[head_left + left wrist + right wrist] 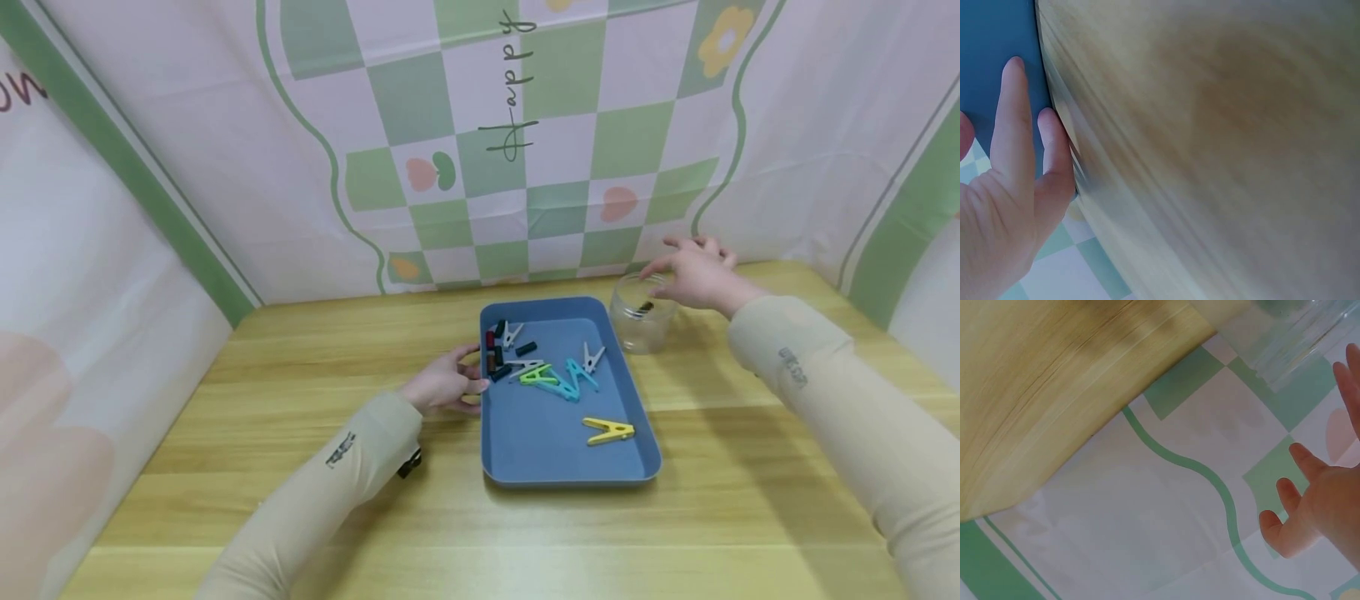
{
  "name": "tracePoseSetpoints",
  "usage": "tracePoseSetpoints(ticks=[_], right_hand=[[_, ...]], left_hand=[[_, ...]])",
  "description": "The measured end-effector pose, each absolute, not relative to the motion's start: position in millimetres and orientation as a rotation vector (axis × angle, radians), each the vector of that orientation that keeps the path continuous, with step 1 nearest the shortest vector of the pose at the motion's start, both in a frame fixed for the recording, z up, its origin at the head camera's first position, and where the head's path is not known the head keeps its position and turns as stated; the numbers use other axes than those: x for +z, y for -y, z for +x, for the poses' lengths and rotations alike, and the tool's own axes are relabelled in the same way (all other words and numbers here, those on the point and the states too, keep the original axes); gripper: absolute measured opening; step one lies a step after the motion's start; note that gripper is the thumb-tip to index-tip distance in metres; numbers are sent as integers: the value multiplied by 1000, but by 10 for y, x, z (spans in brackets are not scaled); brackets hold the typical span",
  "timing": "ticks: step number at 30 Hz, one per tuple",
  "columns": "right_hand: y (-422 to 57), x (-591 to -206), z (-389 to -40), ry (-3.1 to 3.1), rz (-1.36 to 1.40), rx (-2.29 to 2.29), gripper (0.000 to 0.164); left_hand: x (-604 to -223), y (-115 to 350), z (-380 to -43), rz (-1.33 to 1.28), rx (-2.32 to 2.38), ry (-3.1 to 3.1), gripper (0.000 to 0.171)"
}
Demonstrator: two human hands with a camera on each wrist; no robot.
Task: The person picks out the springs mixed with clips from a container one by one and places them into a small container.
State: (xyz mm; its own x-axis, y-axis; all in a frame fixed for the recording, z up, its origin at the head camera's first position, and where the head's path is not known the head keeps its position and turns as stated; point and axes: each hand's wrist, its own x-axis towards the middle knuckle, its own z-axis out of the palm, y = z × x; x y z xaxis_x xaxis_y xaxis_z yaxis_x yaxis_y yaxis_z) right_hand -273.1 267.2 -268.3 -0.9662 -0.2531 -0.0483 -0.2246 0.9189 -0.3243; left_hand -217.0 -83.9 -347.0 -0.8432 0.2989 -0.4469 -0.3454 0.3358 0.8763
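Observation:
My left hand (444, 382) rests with extended fingers against the left wall of a blue tray (570, 468); the left wrist view shows straight fingers (1013, 119) along its outer side. My right hand (701, 271) hovers at the mouth of a clear jar (643, 340), fingers spread and holding nothing visible. Inside the jar shows a small dark cylinder (643, 309) that looks like a battery. Along the tray's upper left lie several similar cylinders (527, 348), dark ones and a red one. Clothespins lie beside them: grey (592, 358), green (537, 376), blue (577, 375) and yellow (609, 431).
The tray and jar stand side by side on a wooden table (315, 333). A checkered green and white cloth (491, 221) hangs along the table's far edge, with plain cloth at both sides.

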Motion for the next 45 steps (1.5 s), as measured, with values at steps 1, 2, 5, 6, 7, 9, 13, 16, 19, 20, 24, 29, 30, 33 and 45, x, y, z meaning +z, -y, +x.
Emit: tracePoseSetpoints(ticks=[1, 2, 5, 6, 7, 9, 13, 16, 19, 20, 24, 29, 30, 33, 45], right_hand=[[-2672, -2685, -2733, -2989, -374, -489, 35], [-2672, -2686, -2735, -2988, -375, -491, 36], [-2679, -2697, -2744, -2985, -373, -495, 37], [-2682, -2702, -2748, -2983, -371, -496, 38], [-2685, -2706, -2752, -2981, -369, -500, 38], [-2688, -2712, -2759, -2979, -368, -501, 40], [-2681, -2710, -2760, -2986, -375, -512, 41], [-2670, -2703, -2749, -2993, -380, -537, 40], [-2661, -2696, -2736, -2996, -387, -563, 40], [-2659, -2695, -2733, -2996, -389, -572, 40], [-2645, -2695, -2732, -3008, -401, -594, 46], [-2597, -2695, -2732, -3028, -415, -617, 54], [-2586, -2695, -2729, -3030, -417, -620, 55], [-2566, -2692, -2725, -3030, -421, -628, 55], [-2420, -2735, -2679, -3010, -458, -621, 49]], left_hand=[[-3470, 840, -2171, -41, 1545, -2059, 69], [-3471, 841, -2171, -41, 1544, -2058, 69], [-3474, 841, -2177, -40, 1543, -2059, 69], [-3476, 841, -2178, -41, 1543, -2058, 69], [-3477, 841, -2179, -42, 1543, -2058, 69], [-3479, 842, -2181, -46, 1542, -2057, 69], [-3477, 843, -2183, -49, 1545, -2055, 70], [-3474, 841, -2188, -49, 1543, -2055, 71], [-3474, 838, -2198, -56, 1539, -2052, 71], [-3475, 837, -2202, -58, 1538, -2051, 71], [-3469, 836, -2204, -63, 1531, -2057, 70], [-3461, 838, -2198, -69, 1530, -2057, 70], [-3461, 838, -2196, -69, 1532, -2055, 70], [-3451, 834, -2190, -67, 1536, -2052, 70], [-3477, 835, -2180, -66, 1547, -2058, 69]])
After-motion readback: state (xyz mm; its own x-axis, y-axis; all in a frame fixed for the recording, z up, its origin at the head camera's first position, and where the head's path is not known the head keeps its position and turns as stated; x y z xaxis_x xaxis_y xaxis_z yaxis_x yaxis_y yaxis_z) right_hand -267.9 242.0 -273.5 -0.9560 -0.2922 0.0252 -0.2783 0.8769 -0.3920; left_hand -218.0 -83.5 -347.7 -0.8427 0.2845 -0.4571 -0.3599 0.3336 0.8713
